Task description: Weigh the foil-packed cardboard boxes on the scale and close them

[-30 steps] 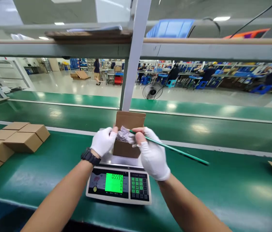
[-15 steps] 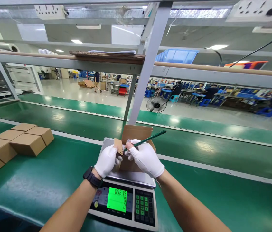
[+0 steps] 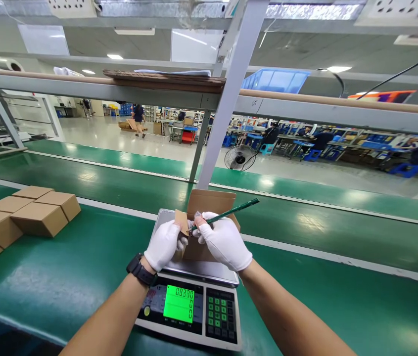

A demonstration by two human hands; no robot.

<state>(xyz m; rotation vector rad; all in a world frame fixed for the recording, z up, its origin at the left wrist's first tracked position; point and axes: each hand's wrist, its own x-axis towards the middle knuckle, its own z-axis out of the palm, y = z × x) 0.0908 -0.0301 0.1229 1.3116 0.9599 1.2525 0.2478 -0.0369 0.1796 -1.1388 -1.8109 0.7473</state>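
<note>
Left hand (image 3: 162, 247), over the left side of the scale (image 3: 199, 316), pinches a card flap (image 3: 181, 220); the open box (image 3: 196, 252) stands mid-scale. Over the scale's right side, the right hand (image 3: 228, 245) pinches a green stick (image 3: 235, 211). Seemingly, the stick's lower end is being worked near the flap, which calls for steadying the card and guiding that end.

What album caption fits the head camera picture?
Left hand pinching a cardboard flap, right hand gripping a green stick, at an open box on a scale.
</note>
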